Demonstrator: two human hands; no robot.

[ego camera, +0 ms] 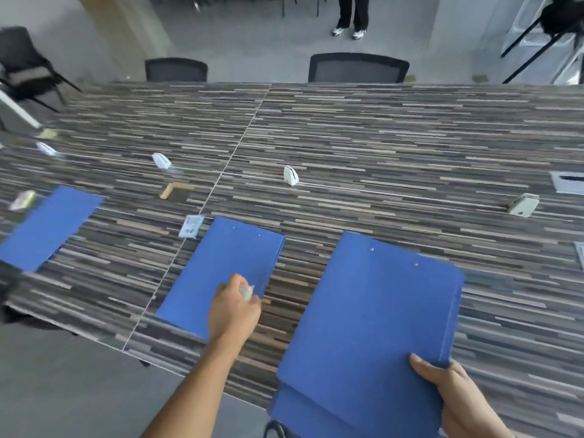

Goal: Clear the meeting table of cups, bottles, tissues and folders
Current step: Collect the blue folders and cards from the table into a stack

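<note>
Head: left grip [234, 306] curled at middle folder [227, 263], right grip [455, 395] round stack [373, 311]

The bare left arm [192, 380] stretches forward across the near edge of the dark, stripe-patterned tabletop [379, 137], wrist straight. The left grip [234, 308] is knuckles-up with its fingers curled under, at the near right corner of a flat blue folder [227, 263]. Something pale shows at its front, too blurred to tell whether it is held. The right grip [455, 396], low by the near edge, clasps a stack of flat blue folders [373, 311] at its near right corner, thumb [423, 365] laid on top, fingers hidden beneath.
</note>
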